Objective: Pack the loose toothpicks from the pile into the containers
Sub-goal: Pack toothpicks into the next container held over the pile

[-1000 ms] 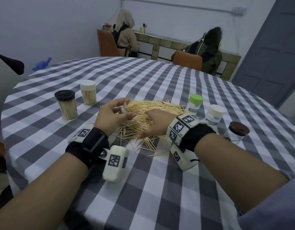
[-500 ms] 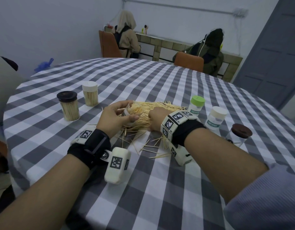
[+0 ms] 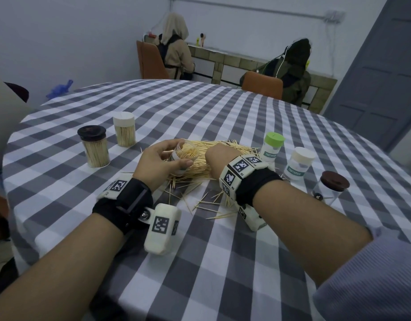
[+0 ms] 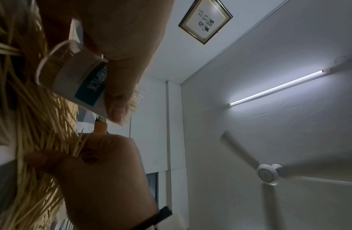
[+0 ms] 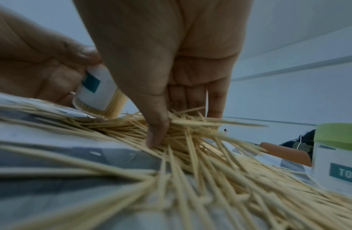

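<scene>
A round surface (image 3: 223, 117) under a grey-and-white checked cloth is filling most of the head view. Toward its left edge a dark-lidded jar (image 3: 94, 147) and a white-lidded jar (image 3: 124, 129) are standing upright just beside each other, both packed with toothpicks. Nearer the middle, the left hand (image 3: 158, 166) is curling its fingers and thumb round an open container (image 3: 184, 156), tilting it with the mouth toward the pile; it is already holding many toothpicks. The toothpick pile (image 3: 213, 158) is lying at the middle of the surface, with strays (image 3: 199, 202) scattered toward the near edge. The right hand (image 3: 217, 159) is reaching down into the pile, its thumb and fingertips closing on a bunch of toothpicks, as the right wrist view is showing. Toward the right edge three capped containers are standing in a row: a green-lidded one (image 3: 271, 148) just beside the pile, then a white-lidded one (image 3: 299, 165), then a brown-lidded one (image 3: 330, 188). Beyond the far edge, two people are sitting in orange chairs (image 3: 151, 61) with their backs turned, facing a tiled counter (image 3: 236, 63) along a pale wall; a grey door (image 3: 385, 66) is standing at the right. The left wrist view is showing a framed picture (image 4: 205, 21), a lit tube lamp (image 4: 275, 88) and a ceiling fan (image 4: 268, 174).
</scene>
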